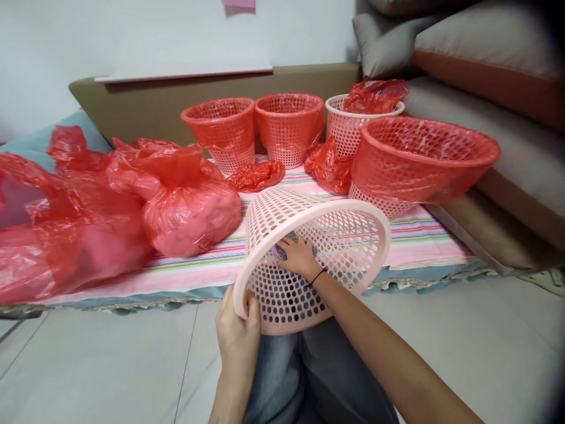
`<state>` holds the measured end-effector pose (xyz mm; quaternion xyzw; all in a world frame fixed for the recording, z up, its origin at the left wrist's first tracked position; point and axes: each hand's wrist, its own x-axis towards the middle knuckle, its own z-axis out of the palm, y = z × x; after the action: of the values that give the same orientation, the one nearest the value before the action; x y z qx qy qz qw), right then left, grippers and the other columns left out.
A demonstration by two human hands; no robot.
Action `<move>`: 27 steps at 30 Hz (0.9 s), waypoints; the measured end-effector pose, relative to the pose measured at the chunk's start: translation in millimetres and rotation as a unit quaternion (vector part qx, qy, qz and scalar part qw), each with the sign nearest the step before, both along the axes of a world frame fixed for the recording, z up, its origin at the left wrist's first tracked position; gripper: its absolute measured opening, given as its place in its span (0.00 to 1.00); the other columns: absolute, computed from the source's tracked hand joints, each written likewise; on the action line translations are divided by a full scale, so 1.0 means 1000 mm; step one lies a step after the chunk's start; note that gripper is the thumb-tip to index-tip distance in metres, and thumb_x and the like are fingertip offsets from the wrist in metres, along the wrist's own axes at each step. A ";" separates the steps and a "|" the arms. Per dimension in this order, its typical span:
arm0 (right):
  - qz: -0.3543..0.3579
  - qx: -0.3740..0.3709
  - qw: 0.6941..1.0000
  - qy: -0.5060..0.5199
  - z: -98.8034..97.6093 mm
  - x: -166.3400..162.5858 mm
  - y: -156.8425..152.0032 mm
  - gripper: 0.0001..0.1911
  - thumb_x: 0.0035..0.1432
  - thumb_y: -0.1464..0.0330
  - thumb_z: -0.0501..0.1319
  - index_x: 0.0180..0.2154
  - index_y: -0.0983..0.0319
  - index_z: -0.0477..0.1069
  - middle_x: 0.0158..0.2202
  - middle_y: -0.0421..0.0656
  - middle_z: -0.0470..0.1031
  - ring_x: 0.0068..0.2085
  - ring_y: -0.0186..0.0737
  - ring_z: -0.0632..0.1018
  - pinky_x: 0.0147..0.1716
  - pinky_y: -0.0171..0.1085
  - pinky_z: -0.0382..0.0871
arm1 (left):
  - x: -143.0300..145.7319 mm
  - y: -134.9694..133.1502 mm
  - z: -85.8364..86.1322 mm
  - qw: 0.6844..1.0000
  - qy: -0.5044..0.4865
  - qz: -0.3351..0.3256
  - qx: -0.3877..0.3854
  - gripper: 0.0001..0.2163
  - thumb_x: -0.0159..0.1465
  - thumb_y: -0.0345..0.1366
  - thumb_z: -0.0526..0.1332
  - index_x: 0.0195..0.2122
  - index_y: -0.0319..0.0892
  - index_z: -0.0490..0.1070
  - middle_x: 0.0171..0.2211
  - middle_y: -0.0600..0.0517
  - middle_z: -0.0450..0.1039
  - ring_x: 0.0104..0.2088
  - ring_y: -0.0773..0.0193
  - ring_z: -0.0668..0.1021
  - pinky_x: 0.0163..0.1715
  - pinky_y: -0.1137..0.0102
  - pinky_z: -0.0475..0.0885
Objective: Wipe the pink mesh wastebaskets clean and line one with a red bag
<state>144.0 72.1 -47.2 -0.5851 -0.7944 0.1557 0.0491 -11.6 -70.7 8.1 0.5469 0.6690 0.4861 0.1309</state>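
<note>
A pale pink perforated plastic wastebasket (282,215) is tipped on its side above my knees, its wide mouth facing me. My left hand (241,324) is closed on the lower left of its rim, thumb inside. Reaching into the basket, my right hand (298,256) wears a thin black wrist cord. Its fingers are over a speckled purple-grey cloth (280,252), holding it against the inner wall. Part of the cloth is hidden under the hand.
Red-bag-lined baskets (218,129) stand on the striped cloth cover (212,268), with another lined basket (424,159) at right. A pink basket (344,126) has a crumpled red bag on top. Filled red bags (189,206) lie left. Cushions (494,41) are stacked right.
</note>
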 end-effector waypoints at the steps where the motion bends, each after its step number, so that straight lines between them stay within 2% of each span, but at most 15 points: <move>1: -0.004 -0.002 1.000 0.000 0.000 -0.001 0.000 0.35 0.58 0.47 0.60 0.64 0.50 0.64 0.68 0.41 0.63 0.62 0.67 0.63 0.58 0.61 0.55 | 0.000 0.000 -0.001 1.000 0.001 -0.002 0.000 0.07 0.61 0.34 0.58 0.26 0.43 0.68 0.23 0.56 0.68 0.23 0.66 0.70 0.25 0.72 0.66; 6: -0.030 0.003 1.000 0.001 -0.003 -0.007 0.001 0.35 0.57 0.49 0.63 0.64 0.51 0.65 0.68 0.41 0.61 0.64 0.70 0.59 0.60 0.63 0.51 | -0.002 -0.001 -0.003 1.000 0.005 -0.012 -0.001 0.06 0.63 0.34 0.57 0.30 0.41 0.71 0.26 0.54 0.71 0.25 0.65 0.71 0.28 0.72 0.68; 11: -0.049 0.009 0.999 0.021 0.004 -0.012 0.002 0.32 0.55 0.52 0.66 0.60 0.55 0.70 0.65 0.47 0.66 0.62 0.71 0.62 0.58 0.64 0.54 | -0.001 -0.002 -0.002 1.000 0.009 -0.008 0.004 0.07 0.63 0.33 0.57 0.28 0.42 0.70 0.24 0.55 0.69 0.24 0.66 0.71 0.28 0.72 0.69; 13: -0.052 0.007 0.998 0.040 0.010 -0.010 0.003 0.30 0.54 0.55 0.68 0.58 0.56 0.72 0.62 0.48 0.70 0.61 0.67 0.66 0.58 0.62 0.57 | -0.001 -0.001 -0.001 1.000 0.011 -0.008 0.011 0.06 0.62 0.32 0.57 0.29 0.41 0.71 0.25 0.55 0.70 0.25 0.65 0.72 0.29 0.72 0.69; 16: -0.038 -0.004 0.996 0.085 0.023 -0.003 0.000 0.27 0.55 0.59 0.68 0.56 0.57 0.73 0.58 0.47 0.75 0.56 0.55 0.73 0.57 0.51 0.64 | -0.001 0.000 -0.002 1.000 0.007 -0.011 0.010 0.07 0.62 0.32 0.57 0.34 0.40 0.74 0.26 0.54 0.72 0.26 0.65 0.73 0.31 0.71 0.71; 19: -0.010 -0.012 0.991 0.134 0.034 0.009 -0.019 0.25 0.57 0.65 0.64 0.57 0.58 0.72 0.55 0.45 0.77 0.54 0.46 0.77 0.55 0.42 0.69 | 0.000 0.001 -0.003 1.000 0.001 -0.009 0.002 0.08 0.62 0.32 0.57 0.36 0.39 0.75 0.28 0.53 0.73 0.27 0.64 0.75 0.32 0.70 0.72; 21: 0.008 -0.008 0.985 0.174 0.040 0.017 -0.042 0.29 0.57 0.70 0.62 0.61 0.60 0.69 0.59 0.44 0.74 0.57 0.43 0.76 0.59 0.40 0.67 | 0.002 0.002 -0.003 1.000 0.000 -0.005 0.000 0.09 0.62 0.32 0.57 0.38 0.39 0.76 0.29 0.53 0.75 0.28 0.63 0.76 0.33 0.70 0.72; 24: 0.021 -0.021 0.966 0.255 0.043 0.025 -0.076 0.31 0.59 0.66 0.62 0.64 0.63 0.65 0.64 0.48 0.69 0.63 0.47 0.71 0.65 0.47 0.63 | 0.004 0.004 -0.001 1.000 0.000 -0.013 -0.001 0.10 0.62 0.32 0.57 0.40 0.39 0.76 0.31 0.52 0.76 0.29 0.63 0.76 0.34 0.70 0.73; 27: -0.016 -0.002 0.955 0.298 0.042 0.027 -0.095 0.33 0.62 0.57 0.60 0.64 0.66 0.65 0.66 0.52 0.65 0.68 0.56 0.64 0.67 0.58 0.56 | 0.005 0.004 0.000 1.000 0.000 -0.020 -0.002 0.08 0.63 0.32 0.57 0.38 0.40 0.76 0.30 0.53 0.75 0.29 0.63 0.76 0.33 0.70 0.72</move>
<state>171.1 -23.0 -4.9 -0.5253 -0.7338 0.3233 0.2848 -7.0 -66.7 7.6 0.5598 0.6591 0.4818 0.1414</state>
